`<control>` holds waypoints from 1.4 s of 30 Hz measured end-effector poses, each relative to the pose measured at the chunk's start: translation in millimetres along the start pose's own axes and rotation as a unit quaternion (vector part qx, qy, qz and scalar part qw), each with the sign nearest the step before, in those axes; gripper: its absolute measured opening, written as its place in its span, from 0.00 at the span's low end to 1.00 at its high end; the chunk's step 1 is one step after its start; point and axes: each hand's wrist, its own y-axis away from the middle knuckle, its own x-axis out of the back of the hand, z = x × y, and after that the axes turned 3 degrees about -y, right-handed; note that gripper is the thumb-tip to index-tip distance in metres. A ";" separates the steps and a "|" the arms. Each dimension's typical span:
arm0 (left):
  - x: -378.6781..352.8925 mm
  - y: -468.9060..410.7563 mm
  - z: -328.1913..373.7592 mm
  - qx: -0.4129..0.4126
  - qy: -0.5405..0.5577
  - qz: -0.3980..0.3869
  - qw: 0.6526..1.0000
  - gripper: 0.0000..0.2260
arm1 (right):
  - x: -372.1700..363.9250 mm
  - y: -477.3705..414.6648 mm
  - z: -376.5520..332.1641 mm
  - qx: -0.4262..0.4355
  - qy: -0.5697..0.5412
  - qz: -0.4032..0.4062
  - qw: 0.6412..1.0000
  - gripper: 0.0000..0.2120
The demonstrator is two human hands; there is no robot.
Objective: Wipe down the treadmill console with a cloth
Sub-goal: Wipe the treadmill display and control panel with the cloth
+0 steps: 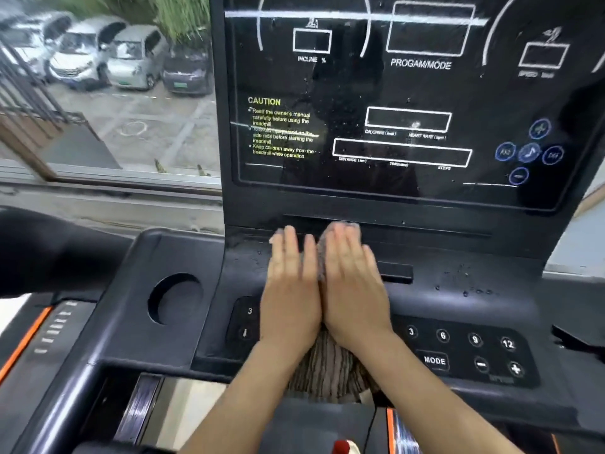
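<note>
The black treadmill console [458,290] fills the view, with its display panel [393,93] upright at the back. A brown striped cloth [327,368] lies on the console's lower deck, mostly hidden under my hands. My left hand [289,290] and my right hand [352,290] lie side by side, palms down, fingers straight, pressing the cloth flat against the deck just below the display. A bit of cloth shows between the hands and past my right fingertips. Water droplets [465,286] dot the deck to the right.
A round cup holder [175,298] sits left of my hands. Speed buttons and a MODE key [434,360] lie at the right front. A black handlebar [49,250] reaches in from the left. Behind the console a window shows parked cars [108,54].
</note>
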 end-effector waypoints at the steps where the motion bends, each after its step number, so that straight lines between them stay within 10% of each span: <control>1: -1.3 1.8 5.3 -0.015 0.002 -0.009 1.000 0.27 | 1.2 4.4 3.5 -0.028 0.005 -0.002 1.000 0.33; 6: 6.5 7.5 -32.9 -0.047 0.037 0.009 0.998 0.26 | -15.0 -8.7 -36.0 -0.021 -0.046 0.031 0.998 0.28; 10: 33.4 13.6 -85.7 0.175 0.116 0.066 0.975 0.20 | -37.1 -46.5 -94.5 0.145 -0.087 0.018 0.985 0.21; 14: 42.9 9.3 -92.5 0.211 0.136 0.057 0.966 0.08 | -25.7 -72.2 -96.7 0.245 -0.062 -0.071 0.965 0.20; 23: 94.4 -43.9 -66.1 0.231 0.261 0.170 0.921 0.05 | 72.4 -94.2 -40.2 0.072 -0.208 0.138 0.966 0.11; 35: 59.6 -57.0 -37.0 0.030 0.132 0.077 0.988 0.15 | 51.0 -67.1 -20.6 0.077 0.008 0.103 0.992 0.06; 42: 64.2 -74.4 20.4 -0.142 0.075 0.068 0.985 0.11 | 80.8 -52.4 35.0 -0.089 0.036 0.089 0.991 0.08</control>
